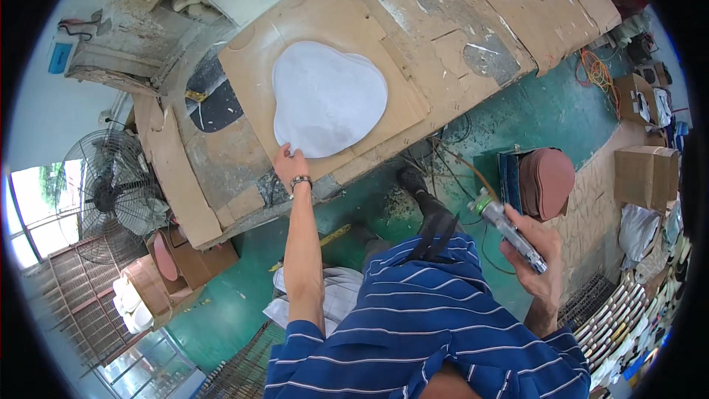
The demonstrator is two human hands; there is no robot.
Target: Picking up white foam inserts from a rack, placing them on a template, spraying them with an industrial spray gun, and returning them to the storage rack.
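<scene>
Left hand (288, 162) fingers spread flat on the near edge of the white rounded heart-shaped panel (329, 97), lying on a cardboard sheet (251, 66) on the bench (473, 37); right hand (533, 251) grips a slim metal-bodied power tool (509, 230) (off the work), so best keep that edge pinned firmly.

One white panel (329, 97) is counted, laid on one cardboard sheet (325, 22) on one workbench (473, 37). Two hands are seen: one left hand (288, 164) at the panel's edge, one right hand (533, 255) closed around one power tool (509, 229). One wristband (300, 180) is worn. One stack of sanding discs (546, 181) is noted, one fan (111, 192), two cardboard boxes (642, 174) at right, one orange cable coil (600, 74).
</scene>
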